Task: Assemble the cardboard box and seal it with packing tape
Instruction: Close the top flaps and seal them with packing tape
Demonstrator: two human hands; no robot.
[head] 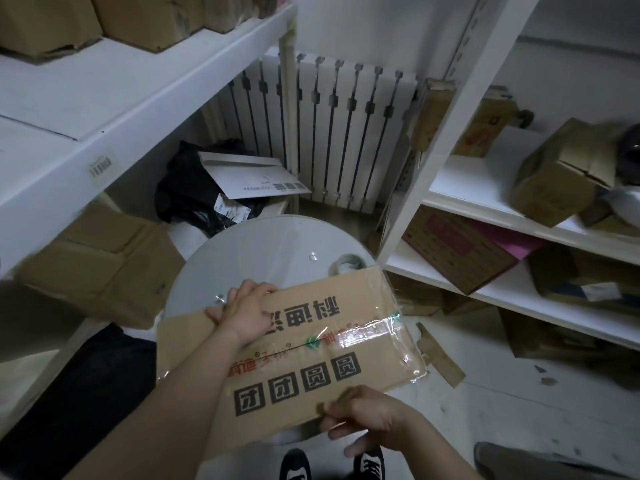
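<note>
Head view: cardboard box lies flaps-closed across the near half of the round tabletop, its right end past the tabletop's right edge; contents not visible. Clear tape covers the right part of the centre seam. My left hand grips the box's far-left edge, fingers curled over it. My right hand pinches the near edge. Tape roll sits at the far-right edge, just behind the box. Shelves holding boxes flank both sides; radiator behind. Open tabletop surface shows between box and far edge.
</note>
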